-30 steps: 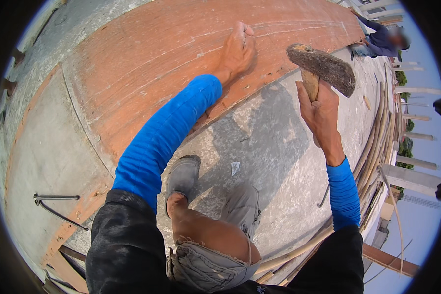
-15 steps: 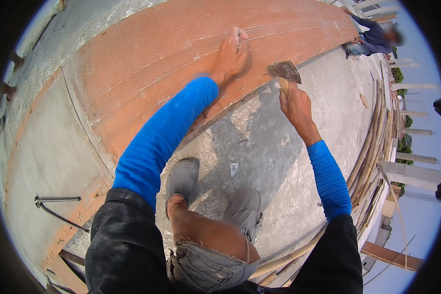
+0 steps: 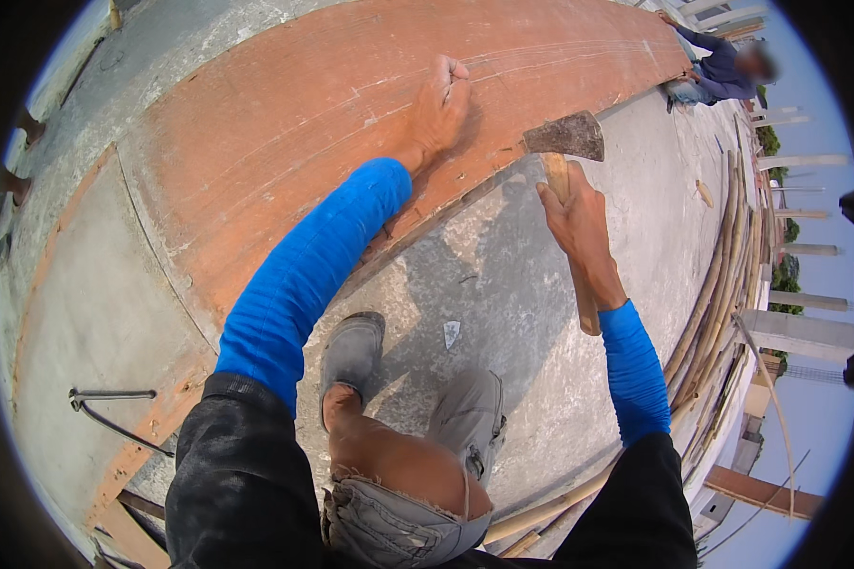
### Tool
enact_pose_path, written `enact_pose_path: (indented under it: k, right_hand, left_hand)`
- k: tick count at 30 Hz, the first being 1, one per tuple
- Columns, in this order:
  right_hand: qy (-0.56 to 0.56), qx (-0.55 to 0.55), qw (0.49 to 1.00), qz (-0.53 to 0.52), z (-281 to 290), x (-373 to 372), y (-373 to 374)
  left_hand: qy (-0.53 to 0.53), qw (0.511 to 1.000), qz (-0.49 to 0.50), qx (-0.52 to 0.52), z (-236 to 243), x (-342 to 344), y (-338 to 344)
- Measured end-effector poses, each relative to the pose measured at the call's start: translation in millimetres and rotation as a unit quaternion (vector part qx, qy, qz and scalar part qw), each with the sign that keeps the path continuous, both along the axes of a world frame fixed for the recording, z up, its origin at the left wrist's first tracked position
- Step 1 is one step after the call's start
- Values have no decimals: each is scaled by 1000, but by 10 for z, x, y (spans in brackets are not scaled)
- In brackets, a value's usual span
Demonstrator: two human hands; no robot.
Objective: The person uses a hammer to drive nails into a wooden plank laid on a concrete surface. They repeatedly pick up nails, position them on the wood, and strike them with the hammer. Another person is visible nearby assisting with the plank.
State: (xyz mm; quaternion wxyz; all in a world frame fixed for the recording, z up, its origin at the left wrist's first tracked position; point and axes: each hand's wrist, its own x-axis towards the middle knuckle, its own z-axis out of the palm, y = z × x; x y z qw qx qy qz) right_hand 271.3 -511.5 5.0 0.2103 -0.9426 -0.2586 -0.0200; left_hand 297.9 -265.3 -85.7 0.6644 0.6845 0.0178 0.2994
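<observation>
A hatchet (image 3: 571, 137) with a wooden handle and a dark, worn metal head is gripped in my right hand (image 3: 579, 223). Its blade flares to the right, and the blunt end comes close to the near edge of a long reddish-brown wooden panel (image 3: 285, 104). The handle's lower end shows below my wrist. My left hand (image 3: 438, 109) is closed and rests on or just over the panel; whatever its fingers may hold is hidden. Small nail-like bits stick out along the panel's near edge.
Another person (image 3: 726, 71) has hands on the panel's far right end. Bamboo poles (image 3: 716, 294) lie along the right. A bent dark metal bar (image 3: 114, 394) lies on a grey board (image 3: 85, 303) at left. My shoes stand on the concrete floor (image 3: 503, 284).
The hatchet has turned in my right hand, so its blade points right and its handle now shows full length. My left hand has shifted slightly left.
</observation>
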Motion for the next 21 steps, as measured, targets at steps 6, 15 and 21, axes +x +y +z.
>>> enact_pose_path:
  k: [6, 15, 21]
  right_hand:
    - [-48, -55, 997, -10, -283, -18, -11]
    - [384, 222, 874, -200, -852, -931, -872]
    - [549, 325, 701, -320, -1435, -1243, -1679]
  left_hand:
    - [22, 997, -31, 71, -5, -50, 24]
    - [100, 991, -87, -37, 104, -45, -9]
    - [65, 986, -137, -69, -21, 31, 84]
